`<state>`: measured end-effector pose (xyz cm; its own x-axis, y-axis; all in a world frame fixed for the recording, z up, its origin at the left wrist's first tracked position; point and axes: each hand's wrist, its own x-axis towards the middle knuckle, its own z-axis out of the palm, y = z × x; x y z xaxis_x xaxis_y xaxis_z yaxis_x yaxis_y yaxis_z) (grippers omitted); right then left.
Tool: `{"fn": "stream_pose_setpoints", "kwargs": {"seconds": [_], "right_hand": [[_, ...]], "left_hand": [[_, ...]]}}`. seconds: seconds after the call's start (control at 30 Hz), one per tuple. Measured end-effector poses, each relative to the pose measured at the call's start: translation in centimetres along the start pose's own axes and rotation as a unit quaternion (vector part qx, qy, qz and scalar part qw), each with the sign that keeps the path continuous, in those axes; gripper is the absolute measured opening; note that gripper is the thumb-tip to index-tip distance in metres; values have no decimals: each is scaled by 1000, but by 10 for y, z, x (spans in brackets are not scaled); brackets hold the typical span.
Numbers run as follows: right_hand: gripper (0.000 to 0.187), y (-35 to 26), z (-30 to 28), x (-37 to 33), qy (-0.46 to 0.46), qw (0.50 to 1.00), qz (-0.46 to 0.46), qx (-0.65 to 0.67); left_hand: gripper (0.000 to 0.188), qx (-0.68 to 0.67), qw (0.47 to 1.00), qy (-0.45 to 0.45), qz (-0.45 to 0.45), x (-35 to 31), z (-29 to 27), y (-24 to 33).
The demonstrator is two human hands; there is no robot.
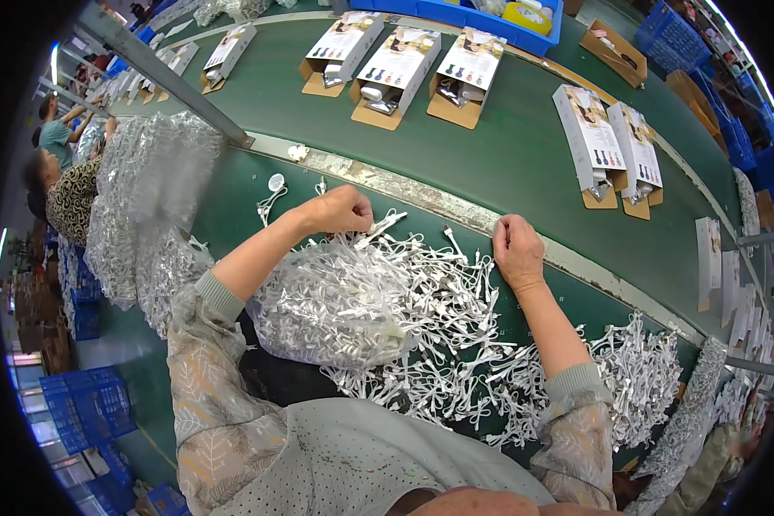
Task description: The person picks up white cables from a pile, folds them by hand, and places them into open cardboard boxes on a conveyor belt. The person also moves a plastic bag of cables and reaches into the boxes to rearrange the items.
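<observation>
A heap of short white charging cables (456, 305) lies in front of me, each looped into a small bundle. Beside it a clear plastic bag (327, 301) is full of more of them. Over the far side of the bag, my left hand (342, 211) is closed with its fingers curled down; whatever is in them is hidden. One cable (390, 222) lies just right of its fingertips. My right hand (518, 249) is at the worn metal rail (404, 191), beside the heap's right edge. Its fingers are curled inward, and I cannot make out anything in them.
Past the rail runs a green conveyor belt (490, 163) with open-ended white boxes (396, 69) on it. A blue tray (490, 30) stands beyond. Bulging clear bags (155, 198) are stacked at left, with co-workers (64, 189) behind. More cables (636, 378) are piled at right.
</observation>
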<state>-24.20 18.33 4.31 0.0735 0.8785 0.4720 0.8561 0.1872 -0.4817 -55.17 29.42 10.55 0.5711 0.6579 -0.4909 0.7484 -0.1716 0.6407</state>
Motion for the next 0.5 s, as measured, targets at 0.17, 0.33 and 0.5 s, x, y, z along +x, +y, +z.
{"fn": "stream_pose_setpoints", "kwargs": {"seconds": [0.17, 0.33, 0.5], "right_hand": [[6, 2, -2, -1, -3, 1000, 3, 0], [7, 6, 1, -1, 8, 1000, -5, 2], [7, 0, 5, 4, 17, 1000, -14, 2]], "left_hand": [[16, 33, 983, 176, 45, 16, -19, 24], [16, 129, 936, 323, 46, 92, -25, 39], [17, 84, 921, 379, 44, 160, -17, 53]]}}
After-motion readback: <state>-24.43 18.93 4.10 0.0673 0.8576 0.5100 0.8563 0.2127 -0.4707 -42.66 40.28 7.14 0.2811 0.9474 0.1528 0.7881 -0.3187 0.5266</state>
